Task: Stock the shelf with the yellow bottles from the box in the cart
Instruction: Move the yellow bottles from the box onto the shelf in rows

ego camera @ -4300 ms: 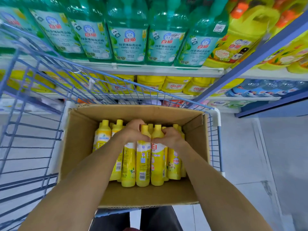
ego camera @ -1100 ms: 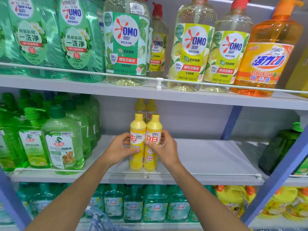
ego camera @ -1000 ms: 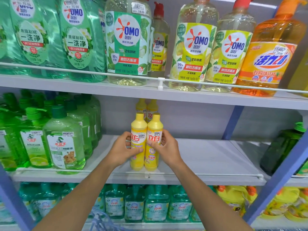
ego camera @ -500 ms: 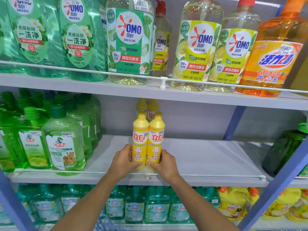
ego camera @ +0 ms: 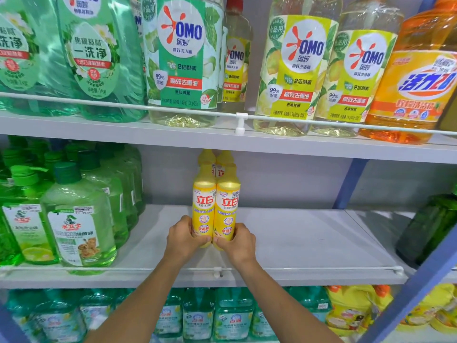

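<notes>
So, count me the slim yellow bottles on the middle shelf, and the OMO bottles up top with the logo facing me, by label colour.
Slim yellow bottles: 4, one gripped in the left hand, one in the right hand, two behind
Green-label OMO bottles: 1
Yellow-label OMO bottles: 3
Total: 8

My left grip (ego camera: 184,237) and right grip (ego camera: 238,241) slid down to the bases. The yellow bottles (ego camera: 204,206) moved deeper onto the shelf (ego camera: 296,238)
</notes>
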`<move>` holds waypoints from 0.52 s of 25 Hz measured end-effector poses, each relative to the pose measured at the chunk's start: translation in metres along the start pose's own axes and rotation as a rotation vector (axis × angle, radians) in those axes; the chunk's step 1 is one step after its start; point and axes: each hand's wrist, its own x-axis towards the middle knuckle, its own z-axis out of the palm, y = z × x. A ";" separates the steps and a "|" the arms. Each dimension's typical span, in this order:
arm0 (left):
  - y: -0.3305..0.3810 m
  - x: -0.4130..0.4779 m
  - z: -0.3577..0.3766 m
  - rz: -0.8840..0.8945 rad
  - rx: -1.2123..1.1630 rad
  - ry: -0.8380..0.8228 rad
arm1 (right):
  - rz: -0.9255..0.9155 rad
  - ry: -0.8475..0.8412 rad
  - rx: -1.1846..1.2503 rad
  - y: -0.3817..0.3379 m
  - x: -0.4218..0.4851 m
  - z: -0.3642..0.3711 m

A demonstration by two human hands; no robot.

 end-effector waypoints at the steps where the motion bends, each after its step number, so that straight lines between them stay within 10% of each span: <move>1: -0.001 0.005 0.003 -0.006 -0.009 0.014 | 0.005 0.006 0.009 0.000 0.006 0.003; 13: -0.015 0.058 0.042 -0.058 -0.244 0.177 | 0.004 0.089 0.169 0.016 0.073 0.031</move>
